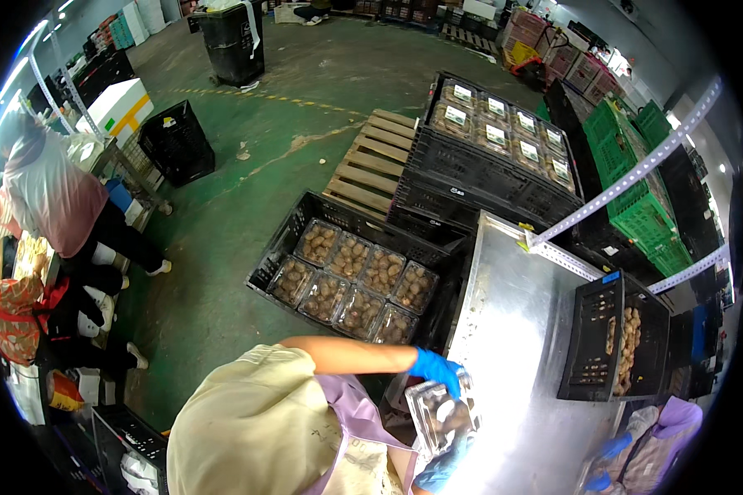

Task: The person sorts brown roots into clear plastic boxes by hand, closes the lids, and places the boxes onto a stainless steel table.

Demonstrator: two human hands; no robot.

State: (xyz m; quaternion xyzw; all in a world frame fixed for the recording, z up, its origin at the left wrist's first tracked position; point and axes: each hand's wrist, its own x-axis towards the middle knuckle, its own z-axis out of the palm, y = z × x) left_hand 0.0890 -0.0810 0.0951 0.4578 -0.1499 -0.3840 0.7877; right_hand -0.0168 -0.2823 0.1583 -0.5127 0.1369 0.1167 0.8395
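A clear plastic clamshell box point(428, 417) with brown, mushroom-like pieces inside is tilted over the left edge of a shiny metal table point(516, 322). My left hand point(439, 370), in a blue glove, grips the top of this box with its fingers bent over the lid. Below it, my right hand point(446, 469), also gloved in blue, is closed at the box's near side; glare partly hides its fingers. Left of the table stands a black crate point(425, 249) holding several clear boxes of brown mushrooms point(352, 256) in two rows.
On the table's right side a tilted black crate point(590, 342) holds loose mushrooms point(629, 342). Stacked crates point(487, 177) with labelled boxes rise beyond, beside a wooden pallet point(376, 157). A perforated metal post point(627, 177) slants over the table. Co-workers stand at left and lower right.
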